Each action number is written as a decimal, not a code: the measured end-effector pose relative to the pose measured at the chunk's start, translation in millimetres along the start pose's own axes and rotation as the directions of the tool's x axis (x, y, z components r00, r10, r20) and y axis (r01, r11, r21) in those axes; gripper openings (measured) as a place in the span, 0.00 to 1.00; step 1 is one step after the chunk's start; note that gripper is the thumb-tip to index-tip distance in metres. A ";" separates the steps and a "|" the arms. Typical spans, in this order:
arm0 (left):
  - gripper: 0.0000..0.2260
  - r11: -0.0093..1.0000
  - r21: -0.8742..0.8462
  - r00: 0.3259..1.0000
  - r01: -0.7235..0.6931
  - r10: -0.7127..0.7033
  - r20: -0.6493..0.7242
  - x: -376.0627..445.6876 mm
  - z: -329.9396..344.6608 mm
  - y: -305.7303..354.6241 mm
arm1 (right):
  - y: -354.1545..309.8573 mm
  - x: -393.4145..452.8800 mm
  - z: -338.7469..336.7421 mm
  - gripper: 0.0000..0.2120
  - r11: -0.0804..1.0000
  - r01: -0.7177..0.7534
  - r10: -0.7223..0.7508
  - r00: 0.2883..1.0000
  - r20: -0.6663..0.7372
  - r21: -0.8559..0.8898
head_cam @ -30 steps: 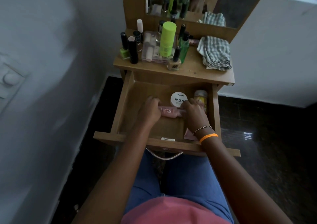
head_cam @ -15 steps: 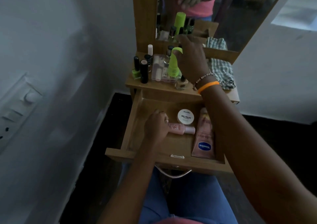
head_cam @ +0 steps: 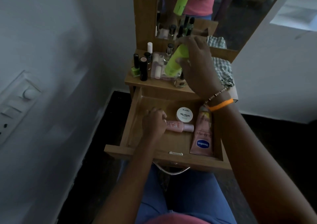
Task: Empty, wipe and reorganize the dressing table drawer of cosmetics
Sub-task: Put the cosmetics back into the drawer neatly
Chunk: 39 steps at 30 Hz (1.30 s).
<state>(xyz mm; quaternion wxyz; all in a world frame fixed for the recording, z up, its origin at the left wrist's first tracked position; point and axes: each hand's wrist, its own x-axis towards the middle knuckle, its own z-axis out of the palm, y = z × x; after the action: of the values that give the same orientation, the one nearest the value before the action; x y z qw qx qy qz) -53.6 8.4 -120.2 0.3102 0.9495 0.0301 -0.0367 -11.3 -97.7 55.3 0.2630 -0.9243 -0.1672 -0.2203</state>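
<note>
The wooden drawer (head_cam: 132,119) stands pulled open under the dressing table top (head_cam: 154,84). Inside it lie a pink bottle (head_cam: 178,126) on its side, a white nail polish jar (head_cam: 184,114) and a pink Vaseline tube (head_cam: 202,136). My left hand (head_cam: 153,122) rests on the near end of the pink bottle. My right hand (head_cam: 197,64) grips a lime green bottle (head_cam: 175,61), tilted and lifted above the table top. Several nail polish bottles (head_cam: 143,68) and a clear case (head_cam: 157,66) stand on the top.
A checked cloth (head_cam: 223,69) lies at the right of the table top, under the mirror (head_cam: 240,18). A wall with a switch plate (head_cam: 18,102) is close on the left. The floor is dark. My knees sit below the drawer handle (head_cam: 171,170).
My right hand left the drawer, reached up to the table top and took the green bottle, which now tilts off the surface. The Vaseline tube came into view. My left hand stays on the pink bottle.
</note>
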 end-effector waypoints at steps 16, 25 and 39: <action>0.13 0.833 -0.547 0.996 0.076 -0.035 0.085 -15.0 -31.1 6.8 | 37.5 -102.5 44.2 0.14 0.948 -0.284 0.239 0.933 0.268 0.143; 0.24 0.880 -0.420 0.971 0.220 -0.154 0.185 -12.5 -44.5 -23.6 | 28.1 -70.6 120.7 0.18 0.950 -0.286 0.202 0.871 0.448 0.128; 0.27 0.919 -0.349 0.982 0.184 -0.160 0.098 -9.2 -45.7 -27.6 | 22.5 -63.9 168.0 0.21 0.862 -0.490 0.414 0.828 0.379 0.130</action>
<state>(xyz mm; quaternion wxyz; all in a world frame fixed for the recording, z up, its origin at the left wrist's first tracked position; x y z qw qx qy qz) -62.6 57.3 -98.8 0.4735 0.8694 0.1092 -0.0897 -2.3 -34.2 -114.2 0.3763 -0.9259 -0.0085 0.0307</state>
